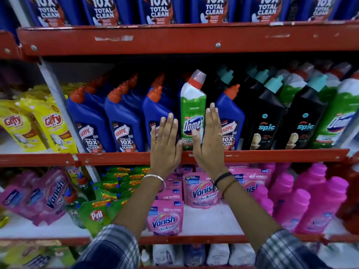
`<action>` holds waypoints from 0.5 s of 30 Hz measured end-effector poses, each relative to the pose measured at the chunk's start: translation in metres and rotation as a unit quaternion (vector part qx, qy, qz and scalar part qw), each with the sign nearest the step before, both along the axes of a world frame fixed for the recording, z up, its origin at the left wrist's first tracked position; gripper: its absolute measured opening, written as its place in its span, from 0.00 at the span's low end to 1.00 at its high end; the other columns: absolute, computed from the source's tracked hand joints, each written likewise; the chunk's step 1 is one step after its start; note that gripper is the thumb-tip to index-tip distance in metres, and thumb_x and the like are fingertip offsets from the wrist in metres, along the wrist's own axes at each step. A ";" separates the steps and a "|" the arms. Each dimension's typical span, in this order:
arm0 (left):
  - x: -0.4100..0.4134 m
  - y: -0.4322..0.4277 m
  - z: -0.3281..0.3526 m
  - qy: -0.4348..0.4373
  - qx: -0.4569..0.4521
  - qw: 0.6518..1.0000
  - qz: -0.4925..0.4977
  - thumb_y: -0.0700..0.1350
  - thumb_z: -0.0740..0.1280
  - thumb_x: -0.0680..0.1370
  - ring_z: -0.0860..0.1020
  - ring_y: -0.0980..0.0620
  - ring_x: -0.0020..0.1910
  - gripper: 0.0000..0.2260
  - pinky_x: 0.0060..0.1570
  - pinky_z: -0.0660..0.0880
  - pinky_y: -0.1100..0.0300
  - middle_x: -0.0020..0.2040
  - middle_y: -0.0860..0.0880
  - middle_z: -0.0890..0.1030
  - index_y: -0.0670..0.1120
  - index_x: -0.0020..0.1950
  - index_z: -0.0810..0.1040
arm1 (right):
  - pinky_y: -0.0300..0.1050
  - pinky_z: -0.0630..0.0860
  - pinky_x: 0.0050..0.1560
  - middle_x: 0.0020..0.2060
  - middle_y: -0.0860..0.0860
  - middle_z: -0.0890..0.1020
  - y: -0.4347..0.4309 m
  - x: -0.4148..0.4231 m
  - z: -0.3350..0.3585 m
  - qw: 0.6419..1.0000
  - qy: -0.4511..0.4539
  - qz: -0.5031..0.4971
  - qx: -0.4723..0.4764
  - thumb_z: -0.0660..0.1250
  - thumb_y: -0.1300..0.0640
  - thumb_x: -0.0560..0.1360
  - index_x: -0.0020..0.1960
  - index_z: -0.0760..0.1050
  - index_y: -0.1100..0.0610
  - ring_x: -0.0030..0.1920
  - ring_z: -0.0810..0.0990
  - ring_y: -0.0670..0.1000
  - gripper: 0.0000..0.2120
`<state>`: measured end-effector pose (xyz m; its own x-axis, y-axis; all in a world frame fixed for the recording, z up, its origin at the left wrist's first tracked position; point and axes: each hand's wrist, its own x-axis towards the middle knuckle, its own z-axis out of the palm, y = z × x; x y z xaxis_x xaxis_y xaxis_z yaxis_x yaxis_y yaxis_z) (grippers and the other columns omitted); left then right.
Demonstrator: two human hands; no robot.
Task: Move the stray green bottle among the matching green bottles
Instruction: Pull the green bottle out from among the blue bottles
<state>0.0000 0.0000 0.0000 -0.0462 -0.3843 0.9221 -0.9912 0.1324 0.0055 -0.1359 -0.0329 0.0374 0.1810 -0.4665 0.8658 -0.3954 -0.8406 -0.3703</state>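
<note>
A green and white Domex bottle (192, 111) with a red collar and grey cap stands upright on the middle shelf, between blue Harpic bottles (124, 115). Matching green Domex bottles (336, 117) stand at the far right of the same shelf. My left hand (165, 146) is raised flat just left of the stray bottle, fingers straight. My right hand (210, 140) is flat just right of it, fingers straight, thumb over the bottle's lower label. Neither hand is closed on the bottle.
Black Spic bottles (266, 121) with teal caps stand between the stray bottle and the green group. Yellow Giffy pouches (38, 125) fill the left. The red shelf edge (272, 155) runs below. Pink Vanish pouches (165, 218) and pink bottles (310, 199) sit on the lower shelf.
</note>
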 end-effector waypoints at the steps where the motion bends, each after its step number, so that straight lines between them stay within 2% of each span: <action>1: 0.006 -0.005 -0.001 -0.002 -0.013 1.000 0.023 0.47 0.52 0.81 0.46 0.51 0.77 0.28 0.75 0.45 0.47 0.78 0.53 0.42 0.47 0.78 0.44 | 0.44 0.49 0.77 0.77 0.61 0.55 -0.004 0.008 0.002 1.000 -0.022 0.009 0.007 0.54 0.52 0.81 0.76 0.52 0.66 0.78 0.50 0.55 0.29; 5: 0.022 -0.025 -0.018 -0.011 -0.025 0.997 0.077 0.49 0.49 0.83 0.44 0.52 0.77 0.26 0.75 0.42 0.49 0.79 0.52 0.41 0.47 0.78 0.42 | 0.37 0.49 0.75 0.77 0.61 0.54 -0.011 0.033 0.007 0.997 -0.041 -0.022 0.068 0.62 0.52 0.79 0.76 0.49 0.66 0.77 0.51 0.56 0.35; 7: 0.029 -0.034 -0.026 -0.042 -0.040 0.993 0.098 0.50 0.46 0.83 0.44 0.52 0.77 0.25 0.75 0.41 0.48 0.79 0.50 0.42 0.46 0.78 0.44 | 0.42 0.57 0.75 0.76 0.61 0.56 -0.016 0.040 0.007 0.994 -0.038 -0.051 0.087 0.65 0.50 0.77 0.77 0.48 0.64 0.76 0.54 0.56 0.38; 9: 0.034 -0.042 -0.033 -0.067 -0.066 0.989 0.115 0.50 0.47 0.83 0.46 0.52 0.77 0.25 0.75 0.41 0.48 0.79 0.49 0.44 0.44 0.78 0.46 | 0.53 0.69 0.69 0.75 0.63 0.59 -0.020 0.045 0.006 0.991 -0.033 -0.082 0.096 0.67 0.49 0.75 0.76 0.47 0.63 0.74 0.59 0.59 0.41; 10: 0.035 -0.044 -0.034 -0.075 -0.075 0.987 0.123 0.50 0.48 0.83 0.46 0.51 0.77 0.25 0.75 0.42 0.48 0.79 0.49 0.45 0.44 0.78 0.47 | 0.56 0.72 0.66 0.73 0.64 0.61 -0.021 0.048 0.006 0.990 -0.034 -0.095 0.099 0.68 0.49 0.74 0.76 0.47 0.63 0.72 0.62 0.61 0.42; 13: 0.034 -0.047 -0.034 -0.077 -0.101 0.984 0.127 0.49 0.49 0.83 0.48 0.51 0.77 0.25 0.75 0.42 0.48 0.79 0.49 0.47 0.44 0.78 0.49 | 0.55 0.75 0.58 0.69 0.65 0.67 -0.023 0.050 0.006 0.985 -0.033 -0.127 0.110 0.72 0.46 0.71 0.75 0.48 0.65 0.66 0.70 0.64 0.46; 15: 0.034 -0.046 -0.035 -0.064 -0.105 0.985 0.124 0.49 0.49 0.83 0.48 0.51 0.77 0.25 0.75 0.43 0.49 0.79 0.48 0.47 0.43 0.78 0.49 | 0.54 0.75 0.57 0.67 0.65 0.70 -0.023 0.048 0.008 0.983 -0.034 -0.132 0.120 0.73 0.46 0.70 0.75 0.50 0.65 0.65 0.72 0.63 0.47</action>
<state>0.0343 -0.0460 -0.0352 -0.0964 -0.2003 0.9750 -0.9839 -0.1289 -0.1238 -0.0876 -0.0559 0.0450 -0.0287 -0.6815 0.7313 -0.5564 -0.5969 -0.5781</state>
